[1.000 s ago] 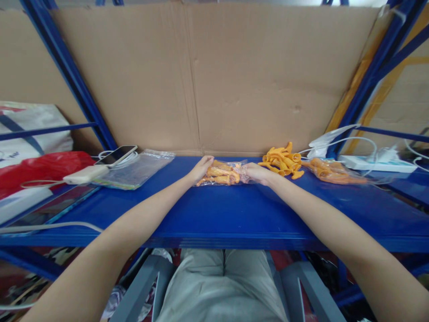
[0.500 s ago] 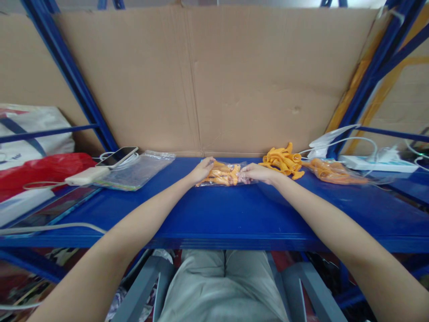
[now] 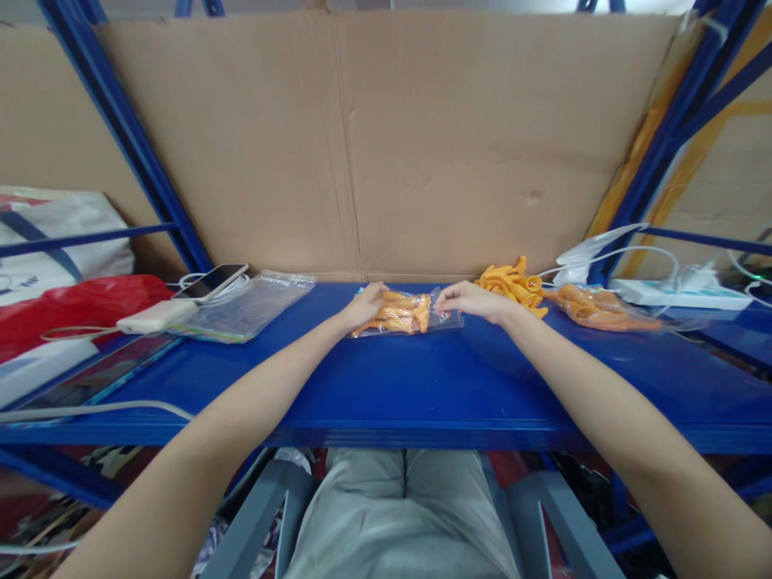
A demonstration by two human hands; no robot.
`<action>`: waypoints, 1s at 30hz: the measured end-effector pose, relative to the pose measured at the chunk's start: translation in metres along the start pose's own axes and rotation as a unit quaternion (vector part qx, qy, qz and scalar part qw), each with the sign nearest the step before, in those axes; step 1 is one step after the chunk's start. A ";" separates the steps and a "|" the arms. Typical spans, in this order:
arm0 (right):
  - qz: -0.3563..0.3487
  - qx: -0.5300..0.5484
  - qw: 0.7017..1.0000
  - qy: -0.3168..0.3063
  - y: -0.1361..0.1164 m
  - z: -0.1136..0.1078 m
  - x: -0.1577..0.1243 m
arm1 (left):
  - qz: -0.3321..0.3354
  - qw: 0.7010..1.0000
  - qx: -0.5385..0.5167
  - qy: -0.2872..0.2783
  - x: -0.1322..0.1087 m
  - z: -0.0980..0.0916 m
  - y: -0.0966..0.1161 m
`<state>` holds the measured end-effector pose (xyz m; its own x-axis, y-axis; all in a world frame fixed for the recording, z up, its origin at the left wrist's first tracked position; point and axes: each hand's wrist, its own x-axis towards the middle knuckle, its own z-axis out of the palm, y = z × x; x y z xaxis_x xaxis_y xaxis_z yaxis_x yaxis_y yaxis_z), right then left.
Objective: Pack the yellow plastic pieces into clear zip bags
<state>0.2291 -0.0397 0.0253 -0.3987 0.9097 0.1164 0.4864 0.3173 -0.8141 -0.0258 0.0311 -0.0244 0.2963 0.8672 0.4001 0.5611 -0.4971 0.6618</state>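
Observation:
A small clear plastic bag (image 3: 405,315) filled with orange plastic parts lies on the blue shelf (image 3: 386,378) in front of me. My left hand (image 3: 363,305) presses on the bag's left end with curled fingers. At the bag's right end, my right hand (image 3: 467,299) pinches the open edge of the bag. Just right of that hand lies a loose pile of orange parts (image 3: 511,286). Farther right sits another filled bag of orange parts (image 3: 597,308).
Left on the shelf are a stack of empty clear bags (image 3: 247,305), a phone (image 3: 211,281), a white power bank (image 3: 155,317) with cable, and a red bag (image 3: 72,304). A white power strip (image 3: 681,296) with cables sits at the right. Cardboard (image 3: 386,145) backs the shelf.
My right hand has lifted slightly and shifted toward the bag's upper right edge. The parts inside have bunched toward the left. My left hand has stayed at the bag's left end.

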 end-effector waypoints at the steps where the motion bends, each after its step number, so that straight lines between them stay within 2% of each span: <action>1: -0.004 -0.022 1.000 0.021 0.002 0.000 0.001 | -0.007 1.000 -0.006 0.004 -0.002 -0.002 0.002; 4: -0.019 -0.103 0.988 0.113 0.010 -0.005 0.006 | -0.029 0.999 -0.032 -0.002 -0.008 -0.009 0.010; 6: -0.017 -0.174 0.968 0.180 0.016 -0.009 0.008 | -0.038 0.998 -0.051 -0.009 -0.011 -0.013 0.018; 9: 0.017 -0.243 0.936 0.253 0.023 -0.014 0.010 | -0.056 0.997 -0.058 0.012 -0.012 -0.017 0.027; 11: 0.059 -0.242 0.929 0.275 0.025 -0.015 0.010 | -0.067 0.996 -0.057 0.030 -0.011 -0.017 0.029; 13: 0.111 -0.206 0.936 0.262 0.027 -0.014 0.010 | -0.088 0.993 -0.070 0.041 -0.009 -0.015 0.029; 15: 0.162 -0.147 0.951 0.219 0.027 -0.011 0.009 | -0.123 0.987 -0.096 0.046 -0.009 -0.010 0.027; 17: 0.183 -0.085 0.963 0.177 0.026 -0.006 0.010 | -0.154 0.980 -0.121 0.040 -0.010 -0.004 0.026; 21: 0.161 0.035 0.972 0.169 0.026 0.006 0.011 | -0.168 0.973 -0.156 0.020 -0.012 0.004 0.023; 26: 0.120 0.247 0.949 0.153 0.029 0.014 0.013 | -0.189 0.959 -0.208 0.020 -0.009 0.004 0.017; 30: 0.084 0.303 0.942 0.114 0.032 0.019 0.013 | -0.201 0.951 -0.233 0.033 -0.006 0.003 0.012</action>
<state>0.2249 -0.0226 -0.0098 -0.1455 0.9891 0.0202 -0.0331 0.0155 -0.9993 -0.0191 0.0207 -0.0206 0.0716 0.9939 0.0839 0.2103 -0.0973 0.9728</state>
